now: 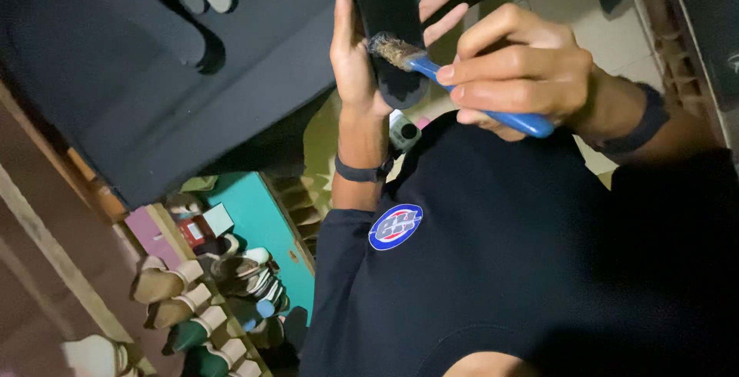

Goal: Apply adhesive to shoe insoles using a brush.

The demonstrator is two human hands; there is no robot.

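The right hand (523,69) gripped a blue-handled brush (462,88), its fingers closed around the handle and its bristles touching a dark shoe sole (392,31). The left hand (362,54) held that sole upright, fingers extended behind it. Beyond lay a dark foam sheet (154,77) and rows of shoes (208,300).

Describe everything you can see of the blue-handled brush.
The blue-handled brush is a small tool with a smooth, plastic-looking blue handle and a worn head of stiff, pale brownish bristles that look clumped with residue. The right hand grips the handle near its middle, fingers wrapped around it, the rounded end sticking out past the palm. The brush lies slanted, head up-left, its bristles pressed against the dark, flat sole-shaped piece that the left hand holds upright.
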